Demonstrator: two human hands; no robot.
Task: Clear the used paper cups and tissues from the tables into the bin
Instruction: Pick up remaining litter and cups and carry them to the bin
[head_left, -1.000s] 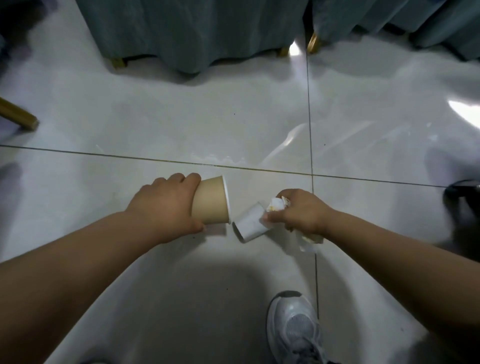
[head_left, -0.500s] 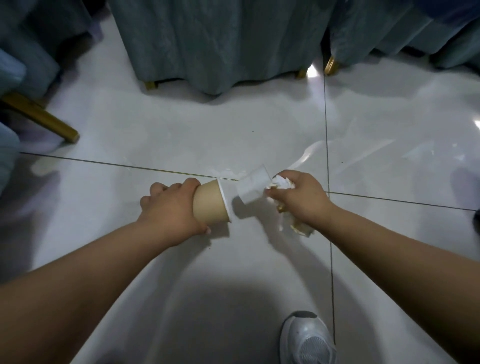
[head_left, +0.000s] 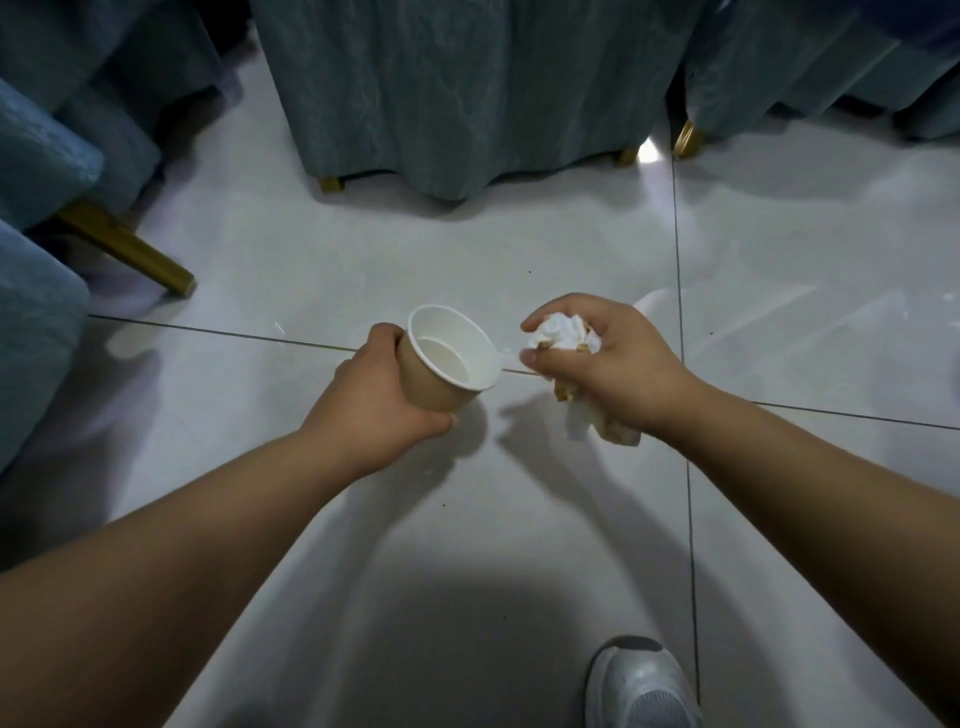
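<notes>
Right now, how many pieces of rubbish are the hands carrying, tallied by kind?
Paper cup: 1, brown outside and white inside, held by the left hand
Tissue wad: 1 crumpled bundle, gripped by the right hand; the number of sheets cannot be told
Total: 2

Both bare forearms reach in from the bottom corners of the frame and meet near its centre. The left hand (head_left: 379, 389) wraps its fingers round the side of a paper cup (head_left: 441, 374). The right hand (head_left: 618, 364), just beside it, is fisted on crumpled tissue (head_left: 563, 332), knuckles up.
</notes>
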